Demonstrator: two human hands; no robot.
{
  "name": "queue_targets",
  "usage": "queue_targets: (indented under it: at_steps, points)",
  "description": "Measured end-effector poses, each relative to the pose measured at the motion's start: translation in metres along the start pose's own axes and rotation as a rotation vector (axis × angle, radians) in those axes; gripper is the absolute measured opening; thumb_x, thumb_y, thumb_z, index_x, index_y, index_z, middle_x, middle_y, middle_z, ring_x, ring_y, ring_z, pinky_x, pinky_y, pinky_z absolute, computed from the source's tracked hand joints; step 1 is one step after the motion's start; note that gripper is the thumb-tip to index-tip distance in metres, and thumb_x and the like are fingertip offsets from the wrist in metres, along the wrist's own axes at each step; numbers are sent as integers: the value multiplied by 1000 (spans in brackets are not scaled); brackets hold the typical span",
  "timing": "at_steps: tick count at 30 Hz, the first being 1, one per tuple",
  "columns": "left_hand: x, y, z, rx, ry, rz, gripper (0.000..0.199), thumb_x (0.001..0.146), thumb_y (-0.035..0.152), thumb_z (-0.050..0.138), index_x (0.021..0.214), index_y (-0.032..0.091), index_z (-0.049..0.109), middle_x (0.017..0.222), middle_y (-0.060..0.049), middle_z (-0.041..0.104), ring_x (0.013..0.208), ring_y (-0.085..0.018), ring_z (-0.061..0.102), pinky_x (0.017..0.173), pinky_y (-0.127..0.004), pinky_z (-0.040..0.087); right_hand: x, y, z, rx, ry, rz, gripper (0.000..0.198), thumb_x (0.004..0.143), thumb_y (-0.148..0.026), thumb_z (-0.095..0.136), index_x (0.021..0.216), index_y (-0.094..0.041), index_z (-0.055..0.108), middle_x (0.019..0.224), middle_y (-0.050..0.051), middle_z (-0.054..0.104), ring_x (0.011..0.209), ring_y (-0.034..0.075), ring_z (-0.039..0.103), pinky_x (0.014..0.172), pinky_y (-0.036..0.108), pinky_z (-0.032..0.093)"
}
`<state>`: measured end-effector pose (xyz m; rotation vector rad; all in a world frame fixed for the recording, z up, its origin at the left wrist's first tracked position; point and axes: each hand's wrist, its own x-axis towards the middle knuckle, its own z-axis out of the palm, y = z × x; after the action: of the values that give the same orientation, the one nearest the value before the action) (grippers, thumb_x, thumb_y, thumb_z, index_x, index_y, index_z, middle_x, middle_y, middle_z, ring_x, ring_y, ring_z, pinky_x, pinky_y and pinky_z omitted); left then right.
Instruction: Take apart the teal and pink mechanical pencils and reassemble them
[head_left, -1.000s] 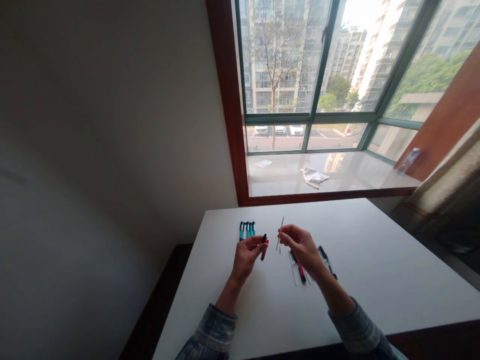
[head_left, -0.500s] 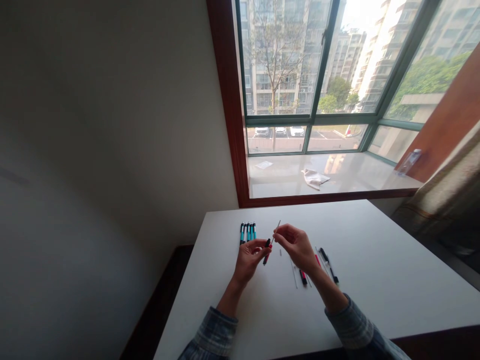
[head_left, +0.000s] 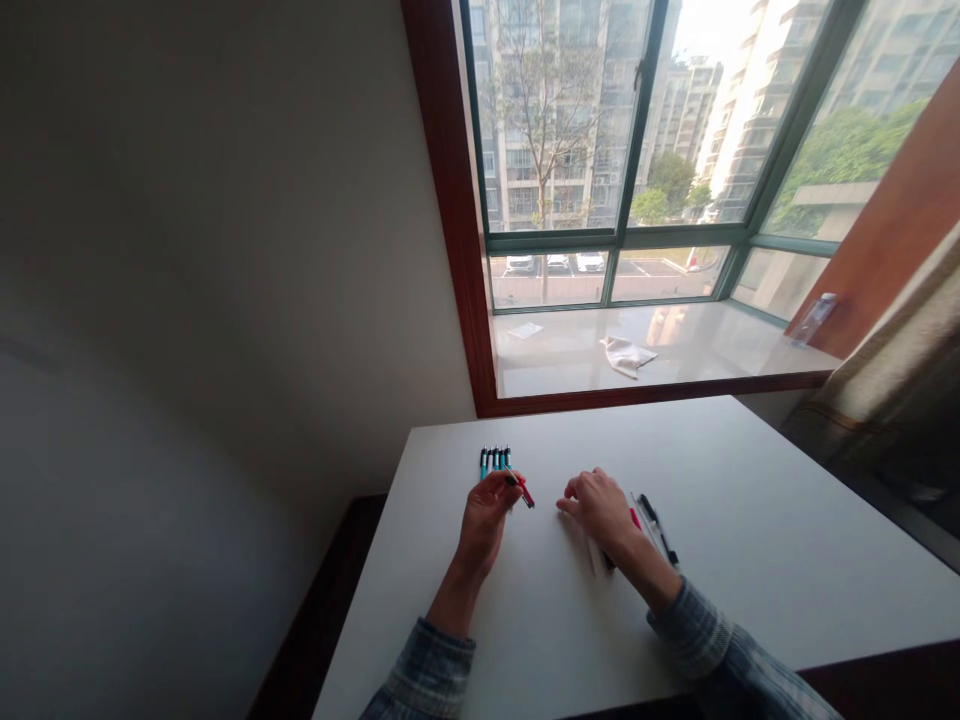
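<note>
My left hand (head_left: pixel 484 515) is closed in a pinch around a red and black pen part (head_left: pixel 525 491), which slants down to the right above the table. A thin light piece shows at its upper end, too small to make out fully. My right hand (head_left: pixel 598 507) is low over the white table, thumb and forefinger brought together at the tabletop. What lies between those fingertips is hidden. Under and beside the right hand lie pen parts, among them a red piece (head_left: pixel 635 518) and a black pen part (head_left: pixel 658 528), partly covered by the hand and wrist.
Several teal and black pens (head_left: pixel 495 459) lie in a row behind my left hand. The white table (head_left: pixel 750 560) meets a window sill (head_left: pixel 712 345) holding a crumpled white cloth (head_left: pixel 628 357) and a clear bottle (head_left: pixel 814 320). A wall rises on the left.
My right hand has left the thin rod at the pen part and moved down to the tabletop, where a small piece lay. My left hand has turned the pen part and shifted slightly left.
</note>
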<state>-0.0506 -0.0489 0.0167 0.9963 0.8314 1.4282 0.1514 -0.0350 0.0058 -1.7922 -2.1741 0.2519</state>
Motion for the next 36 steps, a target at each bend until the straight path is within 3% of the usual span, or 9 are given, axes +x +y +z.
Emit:
queue_targets:
  at_steps: [3,7,10,13,16,19,22,30,36]
  points:
    - [0,0,-1,-96,-11,-26,28,66,35,92,84,20,76,93,-4,70,84,-17,60,80,-31,48,0,-3,5,28,-17,-22,7,84,-23,75,84,-20,81,82,13,78,88,29,66,75,33,47]
    - [2,-2,-6,-271,0,-46,27,68,37,90,87,23,75,93,-1,67,86,-16,60,80,-29,50,0,-6,5,52,-19,-49,14,87,-14,67,81,-19,79,81,13,77,88,28,66,75,33,47]
    - [3,-4,-6,-152,20,-54,26,70,34,89,89,22,77,92,-2,69,82,-15,60,76,-27,49,4,-3,1,170,45,-97,14,92,-18,63,87,-20,77,87,11,77,89,27,66,78,34,49]
    - [2,-8,-4,71,41,-49,29,71,33,89,93,18,78,90,-5,72,83,-17,62,78,-28,50,15,6,-6,521,143,-118,18,96,-30,59,100,-20,74,92,7,77,86,22,67,80,34,51]
    - [2,-13,-2,297,62,-45,35,71,38,87,98,16,80,88,-7,74,79,-19,63,74,-30,51,29,17,-9,888,163,-83,33,92,-46,63,109,-19,72,91,6,76,80,20,68,78,34,54]
    - [2,-16,-2,521,74,-19,36,73,42,84,98,16,81,87,-8,75,74,-19,60,67,-29,49,35,26,-4,1247,132,29,40,82,-52,74,102,-18,73,88,6,74,78,19,67,76,33,55]
    - [2,-17,-1,649,63,13,34,76,44,80,97,18,82,88,-8,77,73,-19,60,67,-29,49,31,29,3,1505,115,159,36,74,-47,84,95,-20,72,87,5,73,77,17,66,77,32,55]
    - [1,-12,7,732,-43,71,25,81,40,75,97,22,81,94,-6,79,79,-21,63,76,-33,51,22,22,-2,1497,141,30,31,75,-39,85,97,-22,71,98,6,77,96,24,71,89,38,56]
    - [2,-15,6,732,-57,66,24,82,40,75,97,23,81,97,-6,79,81,-21,64,77,-33,52,21,21,-6,1464,114,-9,32,77,-38,84,101,-22,69,99,7,77,99,25,73,90,39,57]
